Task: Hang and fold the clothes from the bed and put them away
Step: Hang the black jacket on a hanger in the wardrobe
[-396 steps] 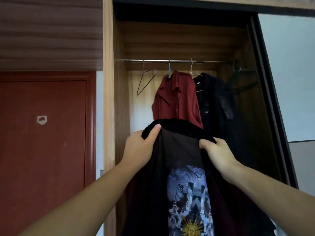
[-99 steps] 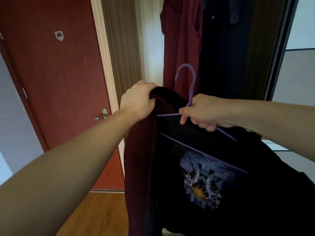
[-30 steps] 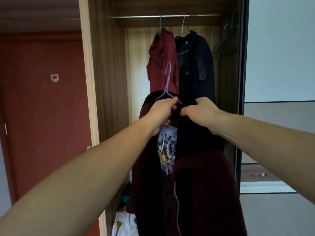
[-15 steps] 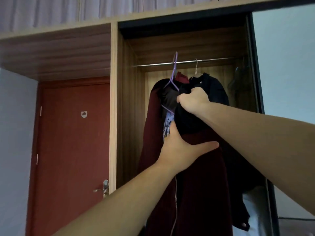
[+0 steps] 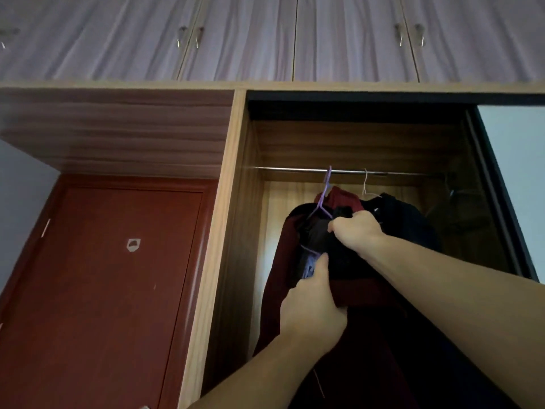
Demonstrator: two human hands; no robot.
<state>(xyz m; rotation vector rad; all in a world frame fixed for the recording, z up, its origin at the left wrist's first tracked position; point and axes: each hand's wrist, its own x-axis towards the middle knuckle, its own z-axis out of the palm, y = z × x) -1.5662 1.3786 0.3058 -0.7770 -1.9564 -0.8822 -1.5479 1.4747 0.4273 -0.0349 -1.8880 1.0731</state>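
Inside the open wardrobe (image 5: pixel 233 202), the dark jacket (image 5: pixel 295 261) hung from the rail (image 5: pixel 295 170) on a purple hanger (image 5: pixel 324 199). The right hand (image 5: pixel 355 228) clenched its collar; the left hand (image 5: pixel 312 305) gripped its front fabric.

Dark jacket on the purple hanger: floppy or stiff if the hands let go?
Likely floppy: the dark jacket bunches where the right hand grips it. It probably hangs straight from the purple hanger, and may slide off, since the hanger looks thin.

Red door (image 5: pixel 97 290) at left, 4 handled overhead cabinet doors (image 5: pixel 236 36) above.
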